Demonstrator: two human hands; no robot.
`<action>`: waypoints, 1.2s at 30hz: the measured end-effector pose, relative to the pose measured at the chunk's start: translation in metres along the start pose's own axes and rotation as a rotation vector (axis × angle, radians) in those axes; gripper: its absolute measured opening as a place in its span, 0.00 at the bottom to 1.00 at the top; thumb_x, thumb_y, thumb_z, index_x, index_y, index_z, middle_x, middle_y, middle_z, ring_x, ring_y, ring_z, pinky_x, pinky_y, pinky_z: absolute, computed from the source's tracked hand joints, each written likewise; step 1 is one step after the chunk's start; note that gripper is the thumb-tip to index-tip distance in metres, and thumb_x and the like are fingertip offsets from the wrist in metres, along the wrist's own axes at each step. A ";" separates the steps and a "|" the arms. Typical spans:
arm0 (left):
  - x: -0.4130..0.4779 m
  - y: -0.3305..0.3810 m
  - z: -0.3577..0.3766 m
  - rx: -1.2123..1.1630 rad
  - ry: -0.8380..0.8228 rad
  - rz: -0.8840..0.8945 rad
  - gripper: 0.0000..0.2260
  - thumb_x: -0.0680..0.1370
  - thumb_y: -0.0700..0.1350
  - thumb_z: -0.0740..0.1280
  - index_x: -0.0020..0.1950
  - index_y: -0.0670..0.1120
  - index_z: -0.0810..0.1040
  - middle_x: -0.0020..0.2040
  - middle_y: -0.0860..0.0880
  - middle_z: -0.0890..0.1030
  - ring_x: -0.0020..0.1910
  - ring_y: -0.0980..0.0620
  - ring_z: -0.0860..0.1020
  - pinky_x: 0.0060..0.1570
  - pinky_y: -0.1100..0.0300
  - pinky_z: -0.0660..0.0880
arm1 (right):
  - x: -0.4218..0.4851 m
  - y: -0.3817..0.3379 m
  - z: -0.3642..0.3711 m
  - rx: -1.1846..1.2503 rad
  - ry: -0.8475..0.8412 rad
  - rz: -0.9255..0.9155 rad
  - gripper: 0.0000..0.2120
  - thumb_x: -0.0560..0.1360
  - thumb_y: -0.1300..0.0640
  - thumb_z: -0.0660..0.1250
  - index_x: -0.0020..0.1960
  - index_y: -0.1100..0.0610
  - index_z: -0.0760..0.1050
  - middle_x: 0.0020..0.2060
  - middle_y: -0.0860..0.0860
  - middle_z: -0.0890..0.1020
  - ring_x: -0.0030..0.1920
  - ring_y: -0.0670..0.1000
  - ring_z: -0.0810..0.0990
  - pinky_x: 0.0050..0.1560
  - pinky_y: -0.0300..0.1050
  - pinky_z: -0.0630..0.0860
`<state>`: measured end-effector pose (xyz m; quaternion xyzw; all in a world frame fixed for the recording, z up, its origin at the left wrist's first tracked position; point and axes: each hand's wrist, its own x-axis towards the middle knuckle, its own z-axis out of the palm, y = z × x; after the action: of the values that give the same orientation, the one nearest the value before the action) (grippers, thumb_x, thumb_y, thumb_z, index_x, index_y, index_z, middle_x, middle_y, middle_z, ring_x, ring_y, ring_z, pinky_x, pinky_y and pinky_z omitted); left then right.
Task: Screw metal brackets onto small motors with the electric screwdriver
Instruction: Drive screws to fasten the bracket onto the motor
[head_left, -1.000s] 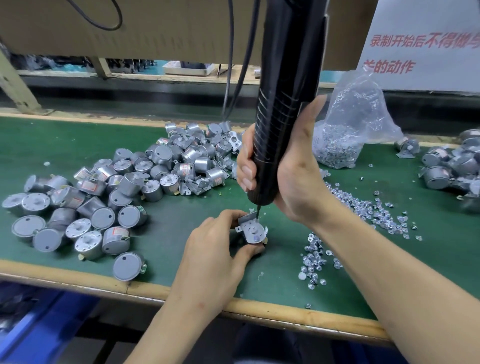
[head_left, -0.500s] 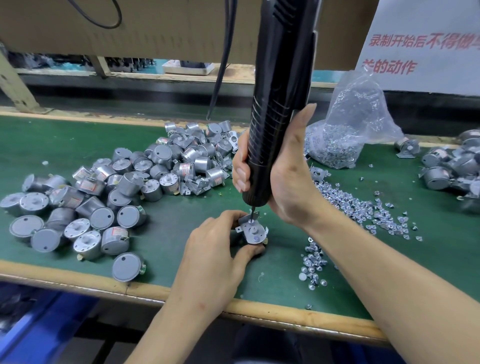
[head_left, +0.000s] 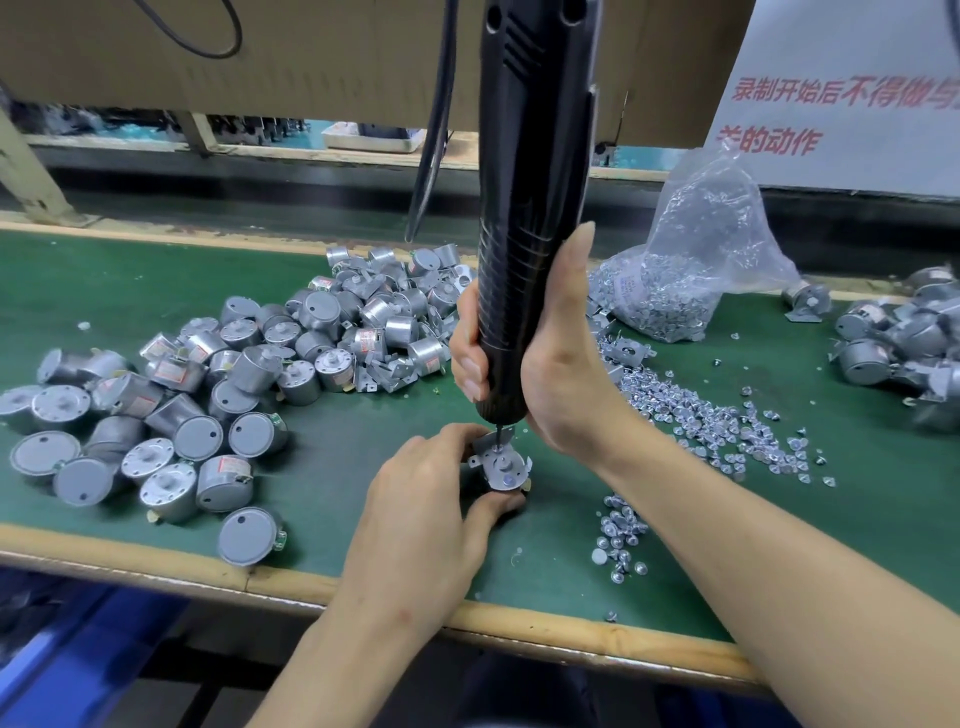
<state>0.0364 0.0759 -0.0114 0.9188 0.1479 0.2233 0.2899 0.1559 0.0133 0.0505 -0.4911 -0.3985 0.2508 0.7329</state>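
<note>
Driver (head_left: 530, 182) stands nearer upright than half a second ago. Its tip sits a touch lower and further left, with the bit (head_left: 500, 434) planted on the bracket (head_left: 487, 442) atop the motor (head_left: 506, 475).

Right hand (head_left: 550, 374) wraps the barrel low down, fingers curled round it, thumb laid up the side. Left hand (head_left: 426, 499) pinches the motor between thumb and fingers and holds it on the bench (head_left: 332, 467), near the front edge and about midway along. That grip and the motor's place are unchanged.

Reading: the small drop fits a screw going home, so this bracket is likely mid-fastening. The screw head itself is hidden under the bit.

Bare motors (head_left: 234, 395) are heaped toward the left edge, and loose screws (head_left: 727, 421) are strewn right of the work. Bracketed motors (head_left: 893, 343), as they seem, lie at the right edge. Many remain.
</note>
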 end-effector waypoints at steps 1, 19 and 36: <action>0.000 0.000 0.000 0.000 0.003 0.000 0.18 0.70 0.52 0.77 0.58 0.55 0.78 0.42 0.61 0.73 0.47 0.52 0.78 0.44 0.66 0.65 | 0.000 0.000 0.000 -0.012 -0.005 0.002 0.38 0.63 0.17 0.52 0.33 0.52 0.71 0.25 0.51 0.71 0.24 0.52 0.68 0.30 0.42 0.68; 0.002 -0.003 0.003 -0.009 -0.001 0.032 0.18 0.71 0.55 0.75 0.59 0.57 0.76 0.42 0.63 0.71 0.47 0.59 0.72 0.44 0.66 0.65 | -0.004 0.001 -0.004 -0.040 0.116 -0.034 0.42 0.66 0.18 0.44 0.34 0.56 0.71 0.25 0.51 0.72 0.25 0.52 0.70 0.32 0.45 0.70; 0.021 -0.025 -0.056 0.113 0.085 0.231 0.23 0.73 0.60 0.71 0.63 0.50 0.74 0.43 0.60 0.74 0.43 0.61 0.73 0.44 0.72 0.67 | 0.000 -0.003 -0.025 -0.056 0.149 -0.068 0.40 0.62 0.14 0.48 0.35 0.49 0.75 0.26 0.49 0.75 0.25 0.51 0.71 0.31 0.43 0.70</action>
<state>0.0225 0.1300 0.0218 0.9343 0.0655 0.2853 0.2034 0.1766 -0.0010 0.0480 -0.5147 -0.3664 0.1773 0.7546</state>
